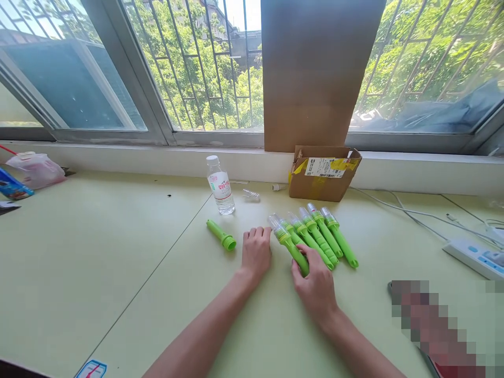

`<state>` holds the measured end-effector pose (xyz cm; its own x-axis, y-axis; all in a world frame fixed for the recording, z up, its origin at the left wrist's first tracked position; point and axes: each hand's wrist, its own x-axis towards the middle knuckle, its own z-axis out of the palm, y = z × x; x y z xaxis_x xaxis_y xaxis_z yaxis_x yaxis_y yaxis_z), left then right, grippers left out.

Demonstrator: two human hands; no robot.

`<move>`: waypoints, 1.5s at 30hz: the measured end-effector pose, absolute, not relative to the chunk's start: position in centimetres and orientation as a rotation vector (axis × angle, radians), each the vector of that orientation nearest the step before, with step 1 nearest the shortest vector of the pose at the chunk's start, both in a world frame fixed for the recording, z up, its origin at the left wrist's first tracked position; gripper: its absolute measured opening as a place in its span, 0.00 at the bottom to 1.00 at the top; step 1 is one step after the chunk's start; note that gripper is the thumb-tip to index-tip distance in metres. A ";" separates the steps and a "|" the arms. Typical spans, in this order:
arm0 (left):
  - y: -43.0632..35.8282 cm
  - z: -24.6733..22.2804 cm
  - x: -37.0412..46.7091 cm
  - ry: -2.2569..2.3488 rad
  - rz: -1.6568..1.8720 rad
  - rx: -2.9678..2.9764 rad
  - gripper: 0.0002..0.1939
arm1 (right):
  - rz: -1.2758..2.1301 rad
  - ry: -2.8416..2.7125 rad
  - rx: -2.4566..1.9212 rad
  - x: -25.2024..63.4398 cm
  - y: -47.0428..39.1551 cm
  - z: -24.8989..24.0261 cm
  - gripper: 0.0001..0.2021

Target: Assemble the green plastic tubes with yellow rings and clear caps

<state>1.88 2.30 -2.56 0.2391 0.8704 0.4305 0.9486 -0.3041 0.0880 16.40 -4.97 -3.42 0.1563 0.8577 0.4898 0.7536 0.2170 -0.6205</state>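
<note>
I am resting my left hand (256, 251) flat on the tabletop (118, 247), fingers together and holding nothing, just at nine o'clock of the nearest green tool. My right hand (314, 283) is curling loosely over the handle end of that nearest green tool (290, 245), fingertips touching it; I cannot tell whether it is truly gripped or only pressed down. It is the leftmost in a row of green tools (318, 236) lying side by side, clear caps pointing toward twelve o'clock, handles toward five.

To handle this well, I judge I should be pinching the handle near its end and drawing it sideways toward nine o'clock, keeping my left hand as a stop so the round body is not rolling into its neighbours.

At ten o'clock of my left hand a lone green handle (221, 235) is lying apart, without a cap. Beyond it, at eleven o'clock, a water bottle (220, 185) is standing upright, capped, partly filled with clear liquid. At one o'clock a cardboard box (323, 172) is sitting open against the sill; its contents are hidden from me. Far at nine o'clock a plastic bag (36, 168) is lying, its contents unclear. At three o'clock a power strip (474, 256) is lying with its cables.
</note>
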 end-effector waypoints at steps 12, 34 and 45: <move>2.7 -2.3 1.6 -1.711 -1.036 -2.250 0.12 | 0.127 -1.728 -1.499 16.5 -4.6 -3.9 0.12; 2.7 -2.6 2.0 -1.762 -0.833 -2.458 0.08 | -0.041 -1.958 -1.437 16.1 -4.9 -3.6 0.14; 2.6 -2.3 2.0 -1.836 -0.849 -2.412 0.14 | -0.047 -1.971 -1.406 16.1 -4.9 -3.7 0.16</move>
